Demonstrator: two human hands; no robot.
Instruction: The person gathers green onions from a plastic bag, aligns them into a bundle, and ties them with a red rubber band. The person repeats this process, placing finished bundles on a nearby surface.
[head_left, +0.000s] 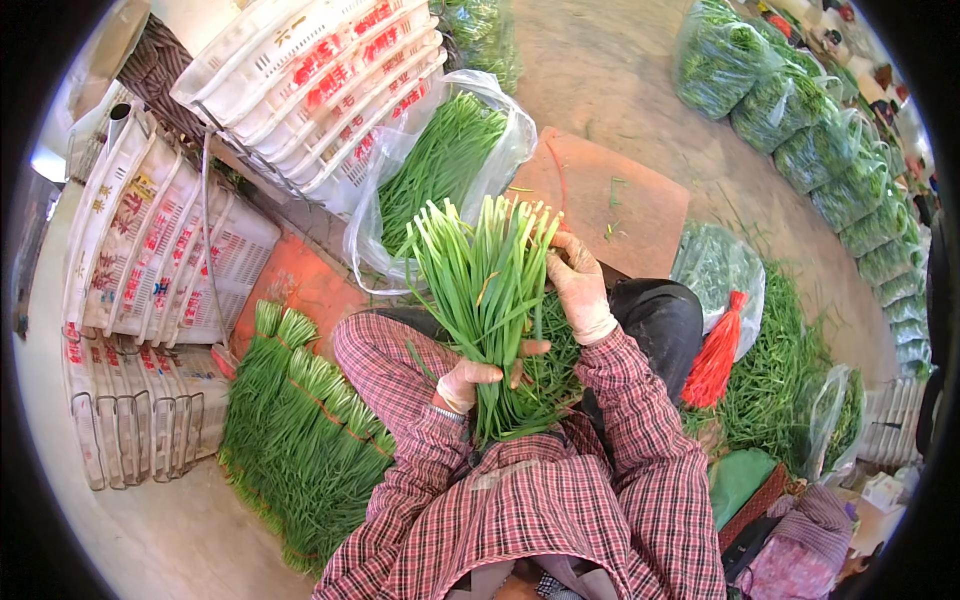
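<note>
A loose bunch of garlic chives stands above my lap, pale cut ends pointing away from me. My left hand, in a thin glove, wraps around the lower leaves. At the bunch's upper right side, my gloved right hand has its fingers bent against the outer stems near the pale ends; some fingertips are hidden. A clear plastic bag of chives lies open just beyond the bunch. To my left, tied chive bundles are laid in a row. Loose green leaves cover part of my lap.
Stacked white plastic crates rise at the upper left, more crates below them. A reddish board lies ahead. Red ties hang beside my right knee, near a leaf heap. Several filled bags line the far right.
</note>
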